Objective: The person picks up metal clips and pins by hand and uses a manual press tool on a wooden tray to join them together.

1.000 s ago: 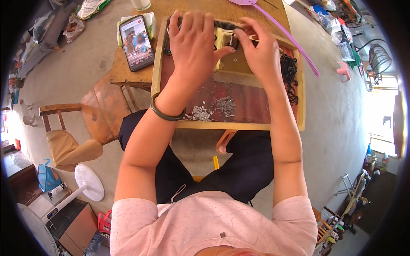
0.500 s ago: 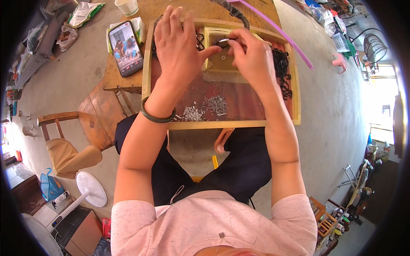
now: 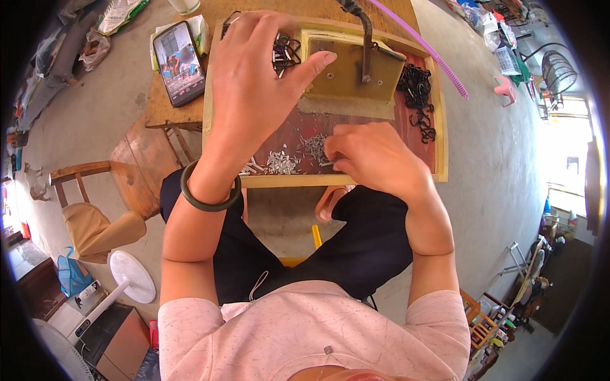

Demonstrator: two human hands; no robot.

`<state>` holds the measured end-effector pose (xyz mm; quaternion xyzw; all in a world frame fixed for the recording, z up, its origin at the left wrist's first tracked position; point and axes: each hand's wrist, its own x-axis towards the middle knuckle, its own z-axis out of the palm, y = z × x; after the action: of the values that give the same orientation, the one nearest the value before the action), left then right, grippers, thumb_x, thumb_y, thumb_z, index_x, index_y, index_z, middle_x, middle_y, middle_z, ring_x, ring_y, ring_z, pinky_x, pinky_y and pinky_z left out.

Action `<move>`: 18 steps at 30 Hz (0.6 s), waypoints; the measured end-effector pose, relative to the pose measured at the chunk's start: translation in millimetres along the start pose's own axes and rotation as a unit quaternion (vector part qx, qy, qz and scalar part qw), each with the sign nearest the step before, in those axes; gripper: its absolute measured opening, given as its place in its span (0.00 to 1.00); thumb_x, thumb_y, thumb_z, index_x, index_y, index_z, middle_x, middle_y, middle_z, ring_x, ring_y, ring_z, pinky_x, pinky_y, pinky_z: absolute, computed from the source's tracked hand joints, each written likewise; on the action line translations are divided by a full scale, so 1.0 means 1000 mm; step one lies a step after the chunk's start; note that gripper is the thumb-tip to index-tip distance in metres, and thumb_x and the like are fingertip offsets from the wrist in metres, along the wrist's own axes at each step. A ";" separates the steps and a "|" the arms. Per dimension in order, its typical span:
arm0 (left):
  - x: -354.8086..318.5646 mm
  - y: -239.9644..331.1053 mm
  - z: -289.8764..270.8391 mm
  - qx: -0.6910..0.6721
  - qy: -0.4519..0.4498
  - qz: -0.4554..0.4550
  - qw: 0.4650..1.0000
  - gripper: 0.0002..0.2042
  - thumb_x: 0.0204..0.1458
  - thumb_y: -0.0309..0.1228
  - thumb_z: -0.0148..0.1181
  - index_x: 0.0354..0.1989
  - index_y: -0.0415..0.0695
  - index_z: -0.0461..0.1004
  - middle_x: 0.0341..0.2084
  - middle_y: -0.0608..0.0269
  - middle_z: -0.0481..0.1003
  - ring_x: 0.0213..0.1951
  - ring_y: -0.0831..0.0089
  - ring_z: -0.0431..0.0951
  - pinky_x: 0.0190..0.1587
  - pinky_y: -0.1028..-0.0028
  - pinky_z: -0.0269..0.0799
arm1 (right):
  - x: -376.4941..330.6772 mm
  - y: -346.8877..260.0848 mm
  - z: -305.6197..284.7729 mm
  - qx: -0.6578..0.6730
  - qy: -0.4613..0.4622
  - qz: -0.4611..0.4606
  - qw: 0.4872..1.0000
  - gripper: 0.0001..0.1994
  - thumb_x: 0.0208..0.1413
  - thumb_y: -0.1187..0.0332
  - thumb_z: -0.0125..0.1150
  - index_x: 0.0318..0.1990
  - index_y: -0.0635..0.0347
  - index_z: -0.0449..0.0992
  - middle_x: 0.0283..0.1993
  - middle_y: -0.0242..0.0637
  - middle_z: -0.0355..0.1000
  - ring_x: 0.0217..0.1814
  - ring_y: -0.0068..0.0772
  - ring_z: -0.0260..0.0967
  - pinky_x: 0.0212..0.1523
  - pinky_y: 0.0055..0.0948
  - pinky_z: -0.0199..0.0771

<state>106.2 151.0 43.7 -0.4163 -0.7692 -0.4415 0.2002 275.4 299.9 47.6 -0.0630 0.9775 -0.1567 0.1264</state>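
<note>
A shallow wooden tray with a red floor lies across my lap. My left hand hovers over its left side, fingers stretched and thumb held apart, beside a tangle of black loops with white bits. My right hand reaches down to a pile of small grey metal-looking pieces. Its fingers are curled together at the pile's edge, and what lies between the fingertips is hidden. Left of that pile is another of small silvery pieces. Behind them sits a yellowish block with a dark lever on it.
Black loops lie along the tray's right side. A purple ribbed strip crosses the upper right corner. On the wooden table stand a phone and a cup. A wooden chair is at the left, near a white fan.
My right hand has moved from the block down to the grey pile. My left hand has shifted slightly left, away from the block. The dark lever now lies lower across the block's front.
</note>
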 end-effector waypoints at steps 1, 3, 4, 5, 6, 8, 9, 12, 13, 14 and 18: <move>-0.002 0.001 0.001 0.000 -0.009 -0.004 1.000 0.23 0.47 0.42 0.77 0.46 0.40 0.79 0.44 0.56 0.79 0.47 0.55 0.79 0.51 0.63 0.73 | 0.003 -0.001 0.005 -0.008 -0.002 0.010 1.000 0.08 0.51 0.69 0.69 0.38 0.53 0.78 0.35 0.36 0.76 0.41 0.48 0.76 0.39 0.44 0.74; -0.003 0.002 0.003 0.000 -0.018 -0.009 1.000 0.22 0.48 0.41 0.77 0.46 0.40 0.79 0.43 0.57 0.79 0.47 0.56 0.78 0.50 0.63 0.73 | 0.006 0.000 0.012 -0.017 -0.005 0.020 1.000 0.08 0.50 0.69 0.70 0.36 0.53 0.77 0.35 0.35 0.74 0.41 0.47 0.76 0.39 0.45 0.73; -0.004 0.003 0.002 -0.001 -0.020 -0.001 1.000 0.21 0.48 0.40 0.77 0.45 0.40 0.79 0.43 0.57 0.79 0.46 0.56 0.78 0.50 0.63 0.73 | 0.007 0.002 0.014 -0.013 -0.010 0.020 1.000 0.08 0.50 0.69 0.70 0.36 0.53 0.77 0.35 0.35 0.74 0.41 0.47 0.76 0.39 0.45 0.73; -0.005 0.004 0.002 -0.001 -0.022 0.007 1.000 0.20 0.48 0.40 0.77 0.44 0.41 0.79 0.42 0.57 0.79 0.46 0.56 0.78 0.50 0.63 0.73 | 0.008 0.003 0.016 -0.009 -0.016 0.020 1.000 0.08 0.50 0.69 0.70 0.36 0.53 0.77 0.35 0.34 0.75 0.40 0.47 0.76 0.38 0.45 0.73; -0.004 0.005 0.003 -0.002 -0.023 0.008 1.000 0.20 0.48 0.40 0.77 0.44 0.41 0.79 0.42 0.57 0.79 0.46 0.56 0.78 0.50 0.63 0.73 | 0.008 0.002 0.016 -0.009 -0.015 0.020 1.000 0.08 0.50 0.69 0.70 0.36 0.53 0.77 0.35 0.34 0.75 0.40 0.47 0.76 0.38 0.45 0.73; -0.003 0.006 0.005 -0.004 -0.018 0.031 0.999 0.19 0.48 0.39 0.76 0.43 0.41 0.79 0.41 0.57 0.79 0.45 0.55 0.78 0.49 0.63 0.73 | 0.008 0.001 0.015 -0.002 -0.019 0.022 1.000 0.07 0.50 0.69 0.69 0.35 0.54 0.77 0.35 0.35 0.75 0.40 0.47 0.76 0.38 0.45 0.73; -0.004 0.005 0.005 -0.004 -0.018 0.030 0.999 0.19 0.48 0.39 0.76 0.43 0.41 0.79 0.41 0.57 0.79 0.45 0.55 0.78 0.49 0.63 0.73 | 0.009 0.001 0.015 -0.002 -0.020 0.021 1.000 0.07 0.50 0.69 0.69 0.35 0.54 0.77 0.35 0.35 0.75 0.40 0.47 0.76 0.38 0.45 0.73; -0.006 0.004 0.004 -0.005 -0.023 0.039 0.999 0.18 0.48 0.37 0.76 0.42 0.42 0.79 0.38 0.58 0.79 0.43 0.55 0.78 0.46 0.63 0.73 | 0.011 0.003 0.017 0.000 -0.019 0.011 1.000 0.04 0.51 0.70 0.67 0.33 0.55 0.77 0.34 0.35 0.75 0.40 0.47 0.76 0.38 0.46 0.73; -0.007 0.006 0.003 -0.016 -0.043 0.038 0.998 0.16 0.49 0.36 0.75 0.42 0.42 0.78 0.37 0.58 0.79 0.41 0.55 0.78 0.44 0.63 0.73 | 0.011 0.004 0.019 0.015 -0.009 0.003 1.000 0.04 0.51 0.70 0.66 0.32 0.56 0.77 0.34 0.35 0.75 0.39 0.47 0.76 0.38 0.46 0.73; -0.008 0.008 0.003 -0.028 -0.063 0.036 0.997 0.15 0.49 0.34 0.75 0.41 0.41 0.78 0.35 0.58 0.79 0.39 0.55 0.78 0.42 0.63 0.73 | 0.010 0.006 0.020 0.029 0.002 -0.004 1.000 0.03 0.51 0.70 0.65 0.31 0.57 0.78 0.34 0.35 0.76 0.38 0.47 0.76 0.38 0.46 0.73; -0.020 0.014 0.001 -0.098 -0.148 0.012 0.984 0.12 0.50 0.29 0.72 0.39 0.40 0.77 0.34 0.58 0.79 0.36 0.55 0.78 0.40 0.64 0.73 | 0.004 0.016 0.007 0.089 0.005 0.002 0.996 0.05 0.50 0.69 0.66 0.33 0.58 0.77 0.33 0.37 0.76 0.36 0.48 0.75 0.36 0.43 0.73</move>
<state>128.9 146.3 36.7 -0.5040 -0.7381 -0.4461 0.0476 272.5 312.0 35.3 -0.0485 0.9606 -0.2428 0.1266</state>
